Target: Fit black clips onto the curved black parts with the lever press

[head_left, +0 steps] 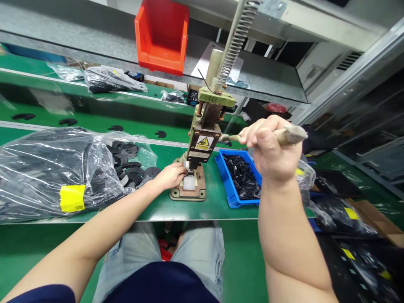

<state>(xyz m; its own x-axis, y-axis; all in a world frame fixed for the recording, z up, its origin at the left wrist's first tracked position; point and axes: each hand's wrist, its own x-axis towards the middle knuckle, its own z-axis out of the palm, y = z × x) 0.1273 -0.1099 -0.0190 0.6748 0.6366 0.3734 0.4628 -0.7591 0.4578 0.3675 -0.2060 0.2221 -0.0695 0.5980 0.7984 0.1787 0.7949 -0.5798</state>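
Note:
A hand-operated arbor press stands upright on the green bench, with a spring on its column and a yellow warning label on its head. My right hand is wrapped round the press lever, raised to the right of the head. Low at the press base, my left hand reaches under the ram from the left. Its fingers are pinched close together at the tool area. A small dark piece seems to lie at the fingertips, but the ram and fingers mostly hide it.
A clear plastic bag of dark curved parts lies open at the left. Right of the press is a blue tray of small black parts. Several dark pieces lie on the green strip behind. An orange bin sits on the shelf above.

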